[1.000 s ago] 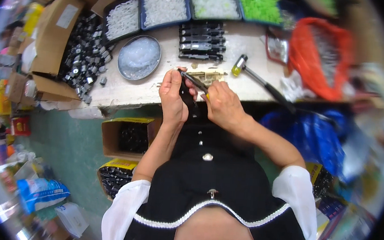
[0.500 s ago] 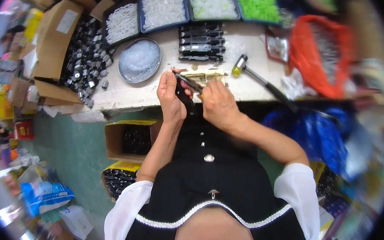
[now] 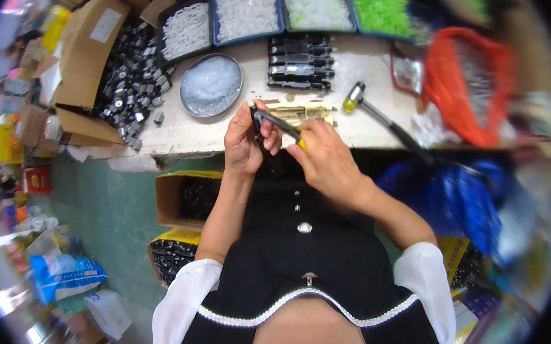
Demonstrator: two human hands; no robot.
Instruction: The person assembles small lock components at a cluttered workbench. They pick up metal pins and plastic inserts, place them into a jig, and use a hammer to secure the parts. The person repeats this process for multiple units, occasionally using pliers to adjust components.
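Note:
My left hand and my right hand meet just in front of the table edge. Both grip one long black part that runs between them; the left hand has its far end, the right hand its near end. A small yellow piece shows at my right fingertips. Just beyond the hands a flat tan wooden jig lies on the white table.
A hammer with a yellow-and-grey head lies right of the jig. A row of black parts, a round metal dish of clear pieces, trays of white and green pieces, an orange bag, and cardboard boxes surround them.
Both hands have lifted the black part slightly toward my body and shifted a little left; the view has tilted with them.

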